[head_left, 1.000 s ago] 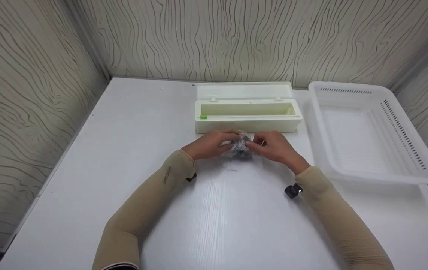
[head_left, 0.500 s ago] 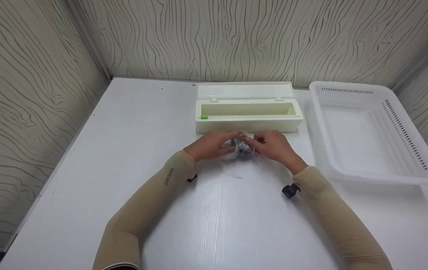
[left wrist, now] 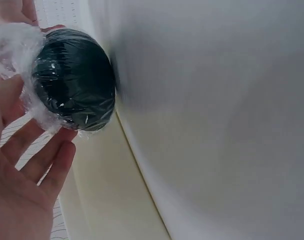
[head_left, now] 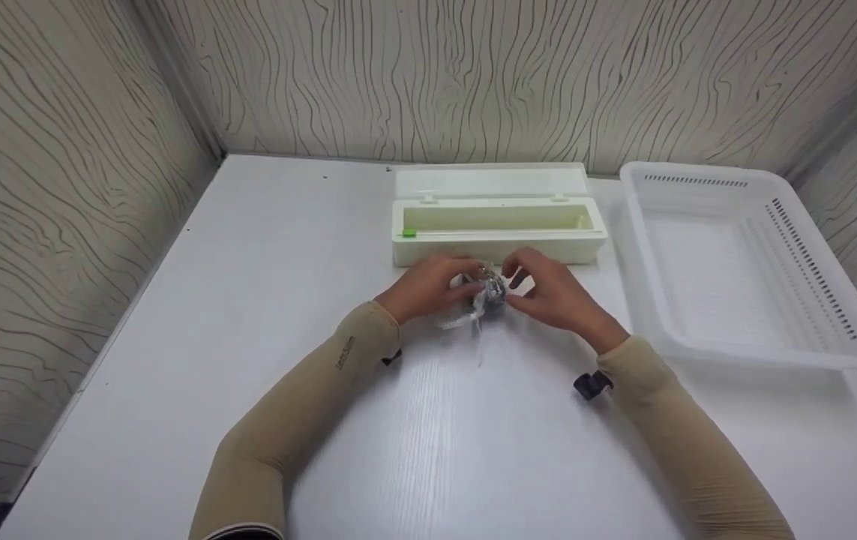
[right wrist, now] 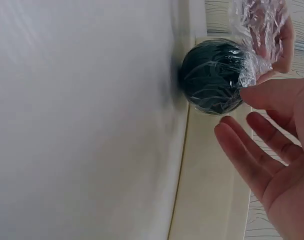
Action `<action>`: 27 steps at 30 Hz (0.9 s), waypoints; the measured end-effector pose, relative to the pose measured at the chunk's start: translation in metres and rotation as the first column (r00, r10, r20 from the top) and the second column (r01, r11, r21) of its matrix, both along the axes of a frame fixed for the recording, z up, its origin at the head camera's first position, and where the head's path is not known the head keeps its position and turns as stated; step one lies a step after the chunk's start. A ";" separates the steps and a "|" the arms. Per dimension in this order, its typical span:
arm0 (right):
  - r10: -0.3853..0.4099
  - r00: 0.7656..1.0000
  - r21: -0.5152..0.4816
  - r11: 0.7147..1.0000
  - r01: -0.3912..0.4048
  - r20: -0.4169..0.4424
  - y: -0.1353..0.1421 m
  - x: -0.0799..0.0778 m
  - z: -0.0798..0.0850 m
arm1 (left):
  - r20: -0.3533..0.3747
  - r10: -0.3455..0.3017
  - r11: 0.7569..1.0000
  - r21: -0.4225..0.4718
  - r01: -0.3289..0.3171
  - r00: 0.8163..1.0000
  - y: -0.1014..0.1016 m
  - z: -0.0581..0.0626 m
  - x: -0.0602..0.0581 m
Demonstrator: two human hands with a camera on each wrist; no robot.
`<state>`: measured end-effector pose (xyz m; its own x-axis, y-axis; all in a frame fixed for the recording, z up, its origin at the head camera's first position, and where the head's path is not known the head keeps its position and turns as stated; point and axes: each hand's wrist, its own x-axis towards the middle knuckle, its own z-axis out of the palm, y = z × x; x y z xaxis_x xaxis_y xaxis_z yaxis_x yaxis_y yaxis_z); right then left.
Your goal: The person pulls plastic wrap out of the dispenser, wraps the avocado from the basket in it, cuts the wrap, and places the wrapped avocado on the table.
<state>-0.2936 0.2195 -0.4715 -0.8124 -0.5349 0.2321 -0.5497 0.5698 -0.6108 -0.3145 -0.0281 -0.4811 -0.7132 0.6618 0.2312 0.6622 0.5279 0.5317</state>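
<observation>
A dark green round object [left wrist: 74, 80], ball-like from the sides that show, sits on the white table wrapped in clear cling film [right wrist: 259, 30]. The film is bunched at its top, and a loose strip trails toward the front in the head view. From the left, my left hand [head_left: 432, 289] holds the gathered film between thumb and fingers. My right hand [head_left: 552, 292] is at the other side, fingers spread and loosely bent. In the right wrist view its thumb tip is right at the wrapped surface, while the other fingers stand apart from it.
Just behind the hands stands a long white cling film dispenser [head_left: 499, 251] with its lid up and a green slider [head_left: 409, 233] at the left of its front edge. A large white plastic basket [head_left: 645, 285] is on the right. Patterned walls enclose the table.
My right hand has drawn off the film and its fingers have spread. My left hand has shifted slightly right, and a strip of film now hangs out at the front.
</observation>
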 end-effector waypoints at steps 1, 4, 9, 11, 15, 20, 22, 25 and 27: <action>0.014 1.000 0.019 1.000 -0.014 -0.028 -0.001 0.002 0.000 | 0.000 0.009 1.000 0.010 -0.009 1.000 0.001 0.000 0.000; 0.028 0.991 0.123 0.992 -0.011 -0.133 -0.007 0.009 -0.001 | -0.005 0.041 0.999 0.021 -0.041 0.999 0.003 0.002 0.001; -0.006 0.967 0.228 0.971 0.066 -0.253 -0.018 0.014 -0.004 | -0.005 0.091 0.996 -0.003 -0.091 0.996 0.007 0.004 0.003; -0.026 0.958 0.220 0.971 0.092 -0.287 -0.020 0.014 -0.005 | 0.003 0.102 0.995 -0.010 -0.102 0.995 0.008 0.005 0.004; -0.046 0.948 0.177 0.979 0.105 -0.314 -0.019 0.011 -0.007 | 0.036 0.107 0.994 -0.014 -0.107 0.994 0.006 0.005 0.003; -0.071 0.973 0.082 0.992 0.091 -0.218 -0.016 0.005 -0.007 | 0.120 0.039 0.999 0.001 -0.039 0.992 -0.006 0.003 -0.001; -0.090 0.981 0.041 0.994 0.098 -0.174 -0.016 0.003 -0.007 | 0.149 -0.007 1.000 0.008 0.006 0.989 -0.010 0.003 -0.002; -0.117 0.986 0.002 0.993 0.118 -0.118 -0.016 0.000 -0.005 | 0.158 -0.041 0.999 0.030 0.036 0.987 -0.011 0.002 -0.003; -0.131 0.988 -0.004 0.991 0.131 -0.086 -0.017 -0.001 -0.005 | 0.143 -0.035 0.998 0.049 0.028 0.989 -0.008 0.000 -0.003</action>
<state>-0.2944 0.2030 -0.4763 -0.8526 -0.4255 0.3034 -0.5206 0.6419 -0.5630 -0.3175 -0.0364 -0.4807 -0.7203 0.6754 0.1583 0.5927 0.4806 0.6463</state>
